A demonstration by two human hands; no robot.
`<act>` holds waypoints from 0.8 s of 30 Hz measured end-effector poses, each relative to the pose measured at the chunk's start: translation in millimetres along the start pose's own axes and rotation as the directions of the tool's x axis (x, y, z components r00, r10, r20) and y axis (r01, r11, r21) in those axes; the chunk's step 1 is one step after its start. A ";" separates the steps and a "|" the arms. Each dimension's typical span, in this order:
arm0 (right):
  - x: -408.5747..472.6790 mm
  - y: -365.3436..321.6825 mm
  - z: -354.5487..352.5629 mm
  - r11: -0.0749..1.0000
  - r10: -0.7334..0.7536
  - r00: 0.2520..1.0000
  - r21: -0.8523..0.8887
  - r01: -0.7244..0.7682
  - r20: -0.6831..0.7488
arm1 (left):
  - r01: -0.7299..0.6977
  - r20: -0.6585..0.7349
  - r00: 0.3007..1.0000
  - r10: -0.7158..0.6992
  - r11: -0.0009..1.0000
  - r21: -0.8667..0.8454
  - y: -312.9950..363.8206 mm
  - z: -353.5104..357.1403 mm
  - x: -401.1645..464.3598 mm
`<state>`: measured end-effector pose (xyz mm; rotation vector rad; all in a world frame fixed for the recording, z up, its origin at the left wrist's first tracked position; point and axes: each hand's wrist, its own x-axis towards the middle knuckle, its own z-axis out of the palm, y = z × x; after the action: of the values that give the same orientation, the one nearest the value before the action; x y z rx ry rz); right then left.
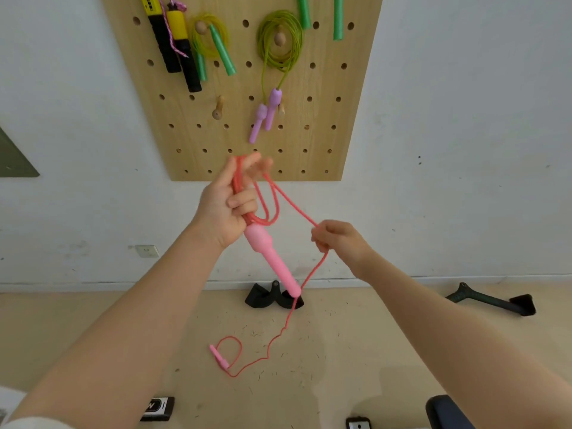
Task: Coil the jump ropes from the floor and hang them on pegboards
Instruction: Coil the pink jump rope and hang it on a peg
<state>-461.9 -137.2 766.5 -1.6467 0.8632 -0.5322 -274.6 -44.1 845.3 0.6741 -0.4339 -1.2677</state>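
Pink jump rope [272, 258] coils in left hand [227, 209]; right hand [339, 239] pinches cord.

The left hand's raised fingers [258, 164] are motion-blurred. The top edge crops the pegboard [325, 119] and its green handles [338, 20]; the bottom edge crops a dark object [445, 411].

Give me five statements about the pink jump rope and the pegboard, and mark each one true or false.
1. The left hand holds loops of the pink rope together with one pink handle. True.
2. The second pink handle already hangs on the pegboard. False: it lies on the floor.
3. The right hand pinches the rope. True.
4. Every wooden peg carries a rope. False: one peg in the lower left is bare.
5. The rope with purple handles lies on the floor. False: it hangs on the pegboard.
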 end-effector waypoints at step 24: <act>-29.0 -100.2 11.7 0.749 -0.434 0.837 -0.384 0.541 0.333 | 0.134 -0.010 0.983 -0.184 0.676 0.725 -23.3 3.9 -29.2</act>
<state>-445.6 -98.9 862.9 -2.3607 0.3841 -0.5030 -301.4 -20.3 834.3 1.3750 -0.9789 -1.2680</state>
